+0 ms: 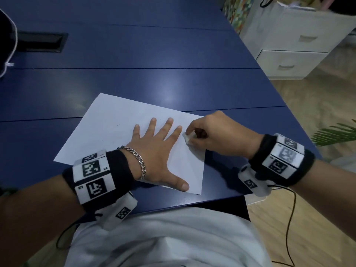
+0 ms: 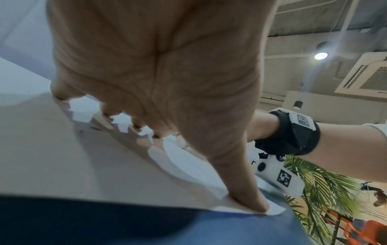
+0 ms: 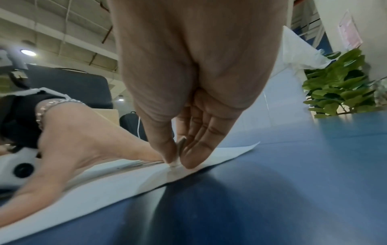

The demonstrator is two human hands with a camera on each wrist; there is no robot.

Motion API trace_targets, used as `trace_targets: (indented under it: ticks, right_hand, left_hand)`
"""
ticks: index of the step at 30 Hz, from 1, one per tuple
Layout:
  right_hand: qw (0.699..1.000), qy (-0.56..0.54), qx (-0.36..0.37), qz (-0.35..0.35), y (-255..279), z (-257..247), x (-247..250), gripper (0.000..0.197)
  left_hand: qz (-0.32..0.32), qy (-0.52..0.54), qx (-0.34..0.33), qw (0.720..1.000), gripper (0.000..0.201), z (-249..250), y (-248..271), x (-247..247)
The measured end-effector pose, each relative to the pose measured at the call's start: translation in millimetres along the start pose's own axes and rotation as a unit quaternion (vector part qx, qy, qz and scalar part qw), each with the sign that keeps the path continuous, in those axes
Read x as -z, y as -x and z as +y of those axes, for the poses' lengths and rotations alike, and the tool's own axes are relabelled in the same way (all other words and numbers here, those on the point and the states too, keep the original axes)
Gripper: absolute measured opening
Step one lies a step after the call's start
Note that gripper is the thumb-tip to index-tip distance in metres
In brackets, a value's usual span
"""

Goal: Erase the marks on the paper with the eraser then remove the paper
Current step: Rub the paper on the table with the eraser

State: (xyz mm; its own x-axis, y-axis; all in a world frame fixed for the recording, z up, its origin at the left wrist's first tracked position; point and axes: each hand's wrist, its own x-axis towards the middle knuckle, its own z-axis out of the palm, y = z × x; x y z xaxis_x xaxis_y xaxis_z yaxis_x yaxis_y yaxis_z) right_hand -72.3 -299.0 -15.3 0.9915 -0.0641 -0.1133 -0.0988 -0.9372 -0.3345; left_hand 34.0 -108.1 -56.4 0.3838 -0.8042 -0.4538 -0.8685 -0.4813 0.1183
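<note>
A white sheet of paper (image 1: 107, 128) lies skewed on the blue table (image 1: 154, 51) near its front edge. My left hand (image 1: 159, 145) lies flat on the sheet with fingers spread, pressing it down; the thumb (image 2: 249, 195) sits near the paper's (image 2: 52, 157) front corner. My right hand (image 1: 212, 130) pinches a small white eraser (image 1: 187, 138) between thumb and fingers, its tip on the sheet's right edge just beside my left index fingertip. In the right wrist view the eraser (image 3: 175, 163) touches the paper (image 3: 104, 190). A faint short mark (image 1: 117, 125) shows left of my left hand.
A dark slot (image 1: 38, 42) is set into the table at the far left. White drawers (image 1: 289, 62) stand beyond the table's right edge, with a green plant (image 1: 335, 133) lower right. A black cable (image 1: 289, 228) hangs from my right wrist.
</note>
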Motion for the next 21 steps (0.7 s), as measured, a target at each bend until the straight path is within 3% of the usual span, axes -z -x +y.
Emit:
trace_targets:
  ticks: [2,6,7,12,16,17,21]
  right_hand:
    - [1.0,0.0,0.006,-0.011,-0.4,-0.7,-0.3,0.023]
    - [0.989,-0.03,0.058,-0.136,14.5,-13.8,3.8,0.019]
    - [0.988,-0.025,0.061,-0.137,13.1,-14.2,5.0,0.018]
    - [0.999,0.022,0.028,-0.014,2.8,-2.3,7.1,0.015]
    - [0.986,-0.02,0.063,-0.152,31.2,-28.1,0.6,0.009]
    - [0.986,-0.023,0.065,-0.154,31.8,-28.7,1.4,0.008]
    - [0.998,0.028,0.037,-0.03,17.8,-9.3,5.2,0.012]
  left_hand:
    - [-0.004,0.003,0.006,1.0,0.158,0.4,-0.5,-0.4]
    - [-0.004,0.003,0.01,1.0,0.159,2.3,-1.5,-0.8]
    - [-0.004,0.002,0.01,1.0,0.159,2.2,-1.5,-1.0]
    - [-0.007,0.003,0.009,1.0,0.159,1.5,-1.5,-1.8]
    - [-0.007,0.003,0.009,1.0,0.16,2.2,-1.9,-1.4]
    - [-0.005,0.003,0.009,1.0,0.16,2.2,-1.7,-1.5]
    - [-0.005,0.001,0.008,1.0,0.159,2.3,-1.2,-0.7]
